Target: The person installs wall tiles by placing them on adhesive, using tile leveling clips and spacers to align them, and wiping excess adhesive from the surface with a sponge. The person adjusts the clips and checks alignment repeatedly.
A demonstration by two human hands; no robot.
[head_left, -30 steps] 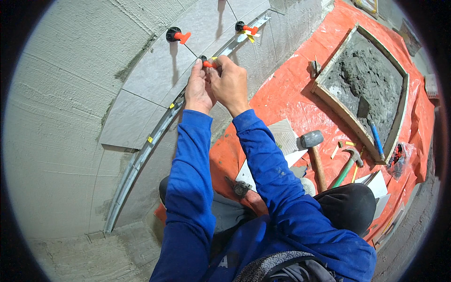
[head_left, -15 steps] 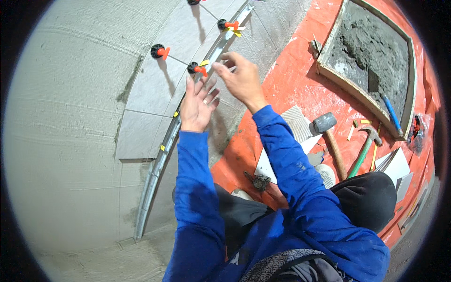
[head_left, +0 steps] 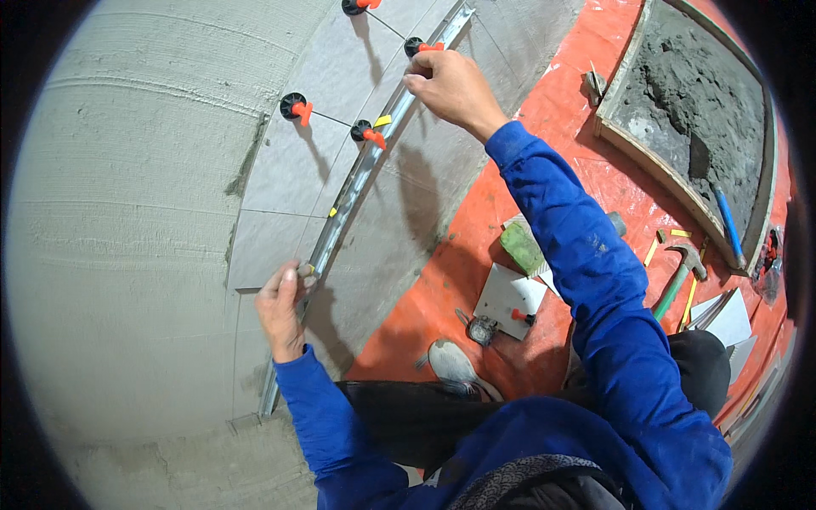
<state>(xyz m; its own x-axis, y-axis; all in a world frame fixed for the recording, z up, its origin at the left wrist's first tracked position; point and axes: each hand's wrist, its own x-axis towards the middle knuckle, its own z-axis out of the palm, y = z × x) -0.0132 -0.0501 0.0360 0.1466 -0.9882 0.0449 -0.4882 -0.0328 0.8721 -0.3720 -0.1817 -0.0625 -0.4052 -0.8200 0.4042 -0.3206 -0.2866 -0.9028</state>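
A straight metal profile [head_left: 357,183] runs along the lower edge of grey tiles [head_left: 285,174] set on the wall. My left hand [head_left: 282,310] is at its lower part, fingers closed at a small yellow wedge [head_left: 311,269]. Higher up, my right hand [head_left: 455,89] has its fingers curled together over the profile, just below a black and orange tile-levelling clip [head_left: 414,46]; whatever they pinch is hidden. Another yellow wedge [head_left: 332,212] sits between the hands, and a yellow piece [head_left: 382,121] lies beside a second levelling clip [head_left: 361,131].
Orange sheeting [head_left: 399,319] covers the floor to the right. On it are a mortar tray [head_left: 654,161] holding a blue-handled tool [head_left: 729,225], a claw hammer [head_left: 676,285], a green sponge [head_left: 520,246] and a white tile piece [head_left: 501,297]. Wet mortar [head_left: 136,195] coats the wall at left.
My hands have moved apart: the left went down along the profile to the lower wedge, the right up toward the upper clip. The left fingers, earlier spread, are now closed. The view shifted slightly.
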